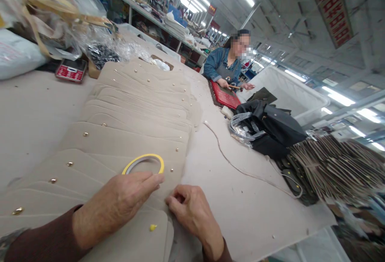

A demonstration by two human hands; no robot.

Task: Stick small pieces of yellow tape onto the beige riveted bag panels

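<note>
My left hand point(118, 200) is closed on a thin roll of yellow tape point(161, 162), its ring standing up above the fingers. Under that hand lies a long overlapping row of beige panels point(135, 136), many fitted with small gold-coloured metal pieces. My right hand point(194, 210) has its fingers curled into a pinch at the right edge of the panels; whatever is between the fingertips is hidden. A small yellow bit point(153, 227) sits on the nearest panel, below and between my hands.
Across the table point(240, 202) a co-worker point(224, 65) handles a tool over a red board point(225, 95). Black bags point(270, 127) and stacked dark pieces point(337, 166) stand at right. A cord point(228, 160) crosses the tabletop. Plastic wrapping point(129, 47) and a red device point(71, 71) lie back left.
</note>
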